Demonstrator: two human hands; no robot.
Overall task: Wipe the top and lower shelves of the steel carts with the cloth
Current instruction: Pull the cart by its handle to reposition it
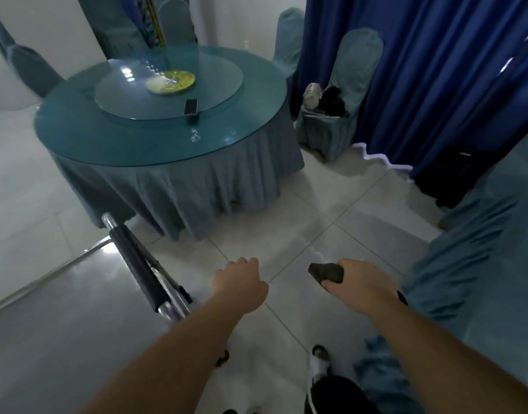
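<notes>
The steel cart (47, 309) fills the lower left; its shiny top shelf reflects the room. The cart's handle (137, 264), a steel bar with a black foam grip, runs along its right end. My left hand (240, 280) hangs over the tiled floor just right of the handle, fingers curled, holding nothing and touching nothing. My right hand (351, 279) grips a dark bunched cloth (325, 272) above the floor, well to the right of the cart. The lower shelf is hidden.
A round table (167, 144) with a teal skirt and a glass turntable stands beyond the cart, with a phone (191, 106) on it. Covered chairs (340, 115) and a blue curtain (451, 85) line the right. More teal fabric (481, 249) crowds the right edge. Tiled floor lies between.
</notes>
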